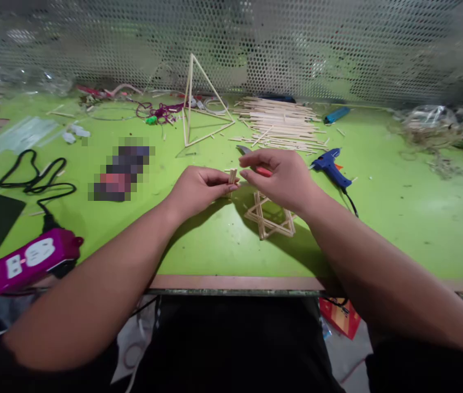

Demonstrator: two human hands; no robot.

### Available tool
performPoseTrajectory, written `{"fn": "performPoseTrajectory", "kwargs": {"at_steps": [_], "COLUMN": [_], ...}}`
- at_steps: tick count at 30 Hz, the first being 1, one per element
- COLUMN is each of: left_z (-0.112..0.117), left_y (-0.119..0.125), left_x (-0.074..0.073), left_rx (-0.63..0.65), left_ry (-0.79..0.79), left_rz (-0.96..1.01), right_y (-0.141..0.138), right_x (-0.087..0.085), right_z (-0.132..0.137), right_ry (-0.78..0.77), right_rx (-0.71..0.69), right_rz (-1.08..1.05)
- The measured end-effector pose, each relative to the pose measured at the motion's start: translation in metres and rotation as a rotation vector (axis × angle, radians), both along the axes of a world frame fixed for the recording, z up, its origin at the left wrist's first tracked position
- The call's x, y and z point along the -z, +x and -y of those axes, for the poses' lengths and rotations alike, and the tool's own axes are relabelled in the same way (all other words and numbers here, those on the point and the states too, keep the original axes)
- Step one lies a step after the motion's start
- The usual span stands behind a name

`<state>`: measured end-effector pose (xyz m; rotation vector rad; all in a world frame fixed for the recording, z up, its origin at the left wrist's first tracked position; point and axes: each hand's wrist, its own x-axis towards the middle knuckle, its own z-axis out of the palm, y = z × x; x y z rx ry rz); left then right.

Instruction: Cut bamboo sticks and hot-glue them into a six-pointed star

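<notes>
My left hand [199,188] is closed in a pinch on a few short wooden sticks [232,176], held upright above the green table [399,218]. My right hand [283,177] is closed around orange-handled cutters [251,158], whose grey tip pokes out to the left, and its fingertips nearly touch the sticks. Directly below my right hand lies a small frame of glued sticks [270,218], flat on the table.
A tall stick pyramid [199,103] stands at the back, beside a pile of loose sticks [280,125]. A blue glue gun [332,166] lies to the right. A pink power strip [30,262] and black cables [35,174] occupy the left. A perforated metal screen [338,49] closes the back.
</notes>
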<state>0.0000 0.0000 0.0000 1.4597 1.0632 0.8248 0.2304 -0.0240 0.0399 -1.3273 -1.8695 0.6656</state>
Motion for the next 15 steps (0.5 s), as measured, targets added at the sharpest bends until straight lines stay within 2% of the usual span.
{"fn": "performPoseTrajectory", "kwargs": {"at_steps": [2,4,8,15], "left_z": [0.0001,0.0003,-0.0004,-0.0032], "left_y": [0.0000,0.0000,-0.0005,-0.0017], "left_x": [-0.0010,-0.0025,-0.0040,-0.0010], "left_rx": [-0.014,-0.015,0.011,0.026], "left_ry": [-0.019,-0.033,-0.054,-0.051], "left_rz": [0.004,-0.006,-0.022,-0.096], "right_y": [0.0018,0.0019,-0.0031,-0.0074], "right_x": [-0.0019,-0.0021,0.0026,0.0040], "right_z": [0.0005,0.0004,-0.0016,-0.0027], "right_ry": [0.105,0.140,0.104,-0.001], "right_rx": [0.038,0.010,-0.097,-0.110], "right_rz": [0.110,0.177,0.105,-0.046]}}
